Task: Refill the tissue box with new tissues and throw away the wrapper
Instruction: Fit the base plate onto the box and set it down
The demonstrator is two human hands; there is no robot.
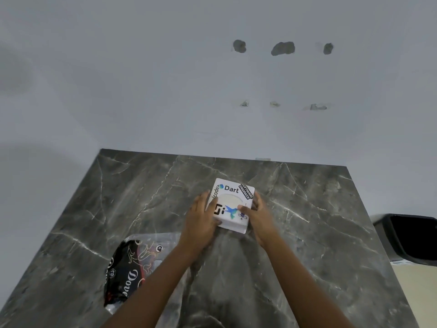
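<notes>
box (233, 204): white, stickered, round opening on top showing pale tissue; sits mid-table, toward the far edge; one

left hand (200, 223): flat against the box's left side, fingers pressing the wall; clamped on the box from that side

right hand (257, 216): wrapped on the right side, thumb over the top near the bird sticker; clamped on the box; the two hands squeeze it between them

wrapper (128, 271): black and clear plastic, slack and crumpled, lies near-left on the table, partly under the left forearm; well apart from the box; one; not yet thrown away

bin (411, 237): dark, open-topped, off the right edge of the table, lower than the top; one

table (307, 233): dark marble with white veins, set against a pale wall; one

risk, box: if the lid is only half seated, the side squeeze could pop it off or skew it; cannot tell from here whether it is fully closed

risk, wrapper: light film; the left forearm could drag it off the near edge

risk, bin: far right of the wrapper; a throw across the table may miss

count: two hands, one box, one wrapper, one bin
</notes>
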